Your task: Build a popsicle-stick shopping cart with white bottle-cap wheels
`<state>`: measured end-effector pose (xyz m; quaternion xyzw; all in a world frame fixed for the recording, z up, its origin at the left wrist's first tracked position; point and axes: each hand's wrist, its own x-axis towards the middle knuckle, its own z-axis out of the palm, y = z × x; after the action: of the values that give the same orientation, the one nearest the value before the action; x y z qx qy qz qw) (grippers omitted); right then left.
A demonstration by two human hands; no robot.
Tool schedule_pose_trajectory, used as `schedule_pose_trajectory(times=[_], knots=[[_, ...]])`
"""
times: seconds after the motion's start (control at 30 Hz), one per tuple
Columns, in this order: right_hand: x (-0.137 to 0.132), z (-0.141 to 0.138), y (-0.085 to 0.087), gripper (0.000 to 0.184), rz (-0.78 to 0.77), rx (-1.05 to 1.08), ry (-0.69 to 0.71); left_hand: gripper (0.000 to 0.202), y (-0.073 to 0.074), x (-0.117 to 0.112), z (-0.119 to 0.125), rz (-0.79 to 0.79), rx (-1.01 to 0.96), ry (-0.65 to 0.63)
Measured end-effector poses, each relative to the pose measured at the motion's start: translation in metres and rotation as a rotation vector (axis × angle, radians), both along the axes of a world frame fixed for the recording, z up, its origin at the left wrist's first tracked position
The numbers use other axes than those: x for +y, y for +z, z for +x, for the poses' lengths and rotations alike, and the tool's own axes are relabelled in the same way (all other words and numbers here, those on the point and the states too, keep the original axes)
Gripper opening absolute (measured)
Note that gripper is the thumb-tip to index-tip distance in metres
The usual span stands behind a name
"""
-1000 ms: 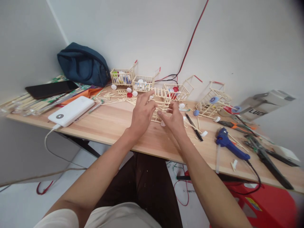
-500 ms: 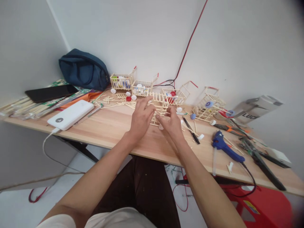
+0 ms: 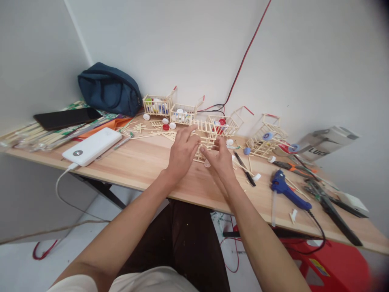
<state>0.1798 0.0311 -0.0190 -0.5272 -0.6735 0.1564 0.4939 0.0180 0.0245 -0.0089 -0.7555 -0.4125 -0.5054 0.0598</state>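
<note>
Between my hands stands a small cart frame of thin wooden sticks (image 3: 208,142), its slatted sides partly hidden by my fingers. My left hand (image 3: 181,153) grips its left side with bent fingers. On the right side, my right hand (image 3: 220,157) pinches the frame between thumb and fingers. A pale round cap (image 3: 207,163) shows low beside the right thumb. Right behind the frame is another stick cart (image 3: 226,125) with a red-tipped handle and bottle caps inside. Loose cut sticks (image 3: 161,135) lie left of it.
Two cap-filled stick carts (image 3: 156,104) stand at the back left, and a tilted one (image 3: 267,136) at the back right. A blue glue gun (image 3: 287,190), black pen (image 3: 244,169) and pliers (image 3: 293,167) lie right. A white power bank (image 3: 92,147) and phone (image 3: 67,118) lie left.
The view has shifted very slightly. Both hands keep their places on the stick cart frame, with no clear movement of it.
</note>
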Motion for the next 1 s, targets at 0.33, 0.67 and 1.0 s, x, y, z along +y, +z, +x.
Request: schedule_pose_trajectory(times=[0.33,0.67,1.0], knots=[[0.0018,0.0012,-0.0021,0.054,-0.002,-0.010,-0.023,0.020,0.0013,-0.0020,-0.0001,-0.001,0.009,0.007],[0.0042,0.0022,-0.0021,0.056,-0.007,-0.004,-0.012,0.016,0.0022,-0.0015,0.0009,-0.029,0.019,0.029],[0.0047,0.0010,-0.0031,0.058,-0.023,0.006,-0.041,0.017,0.0025,-0.0008,-0.0001,-0.043,0.011,0.023]])
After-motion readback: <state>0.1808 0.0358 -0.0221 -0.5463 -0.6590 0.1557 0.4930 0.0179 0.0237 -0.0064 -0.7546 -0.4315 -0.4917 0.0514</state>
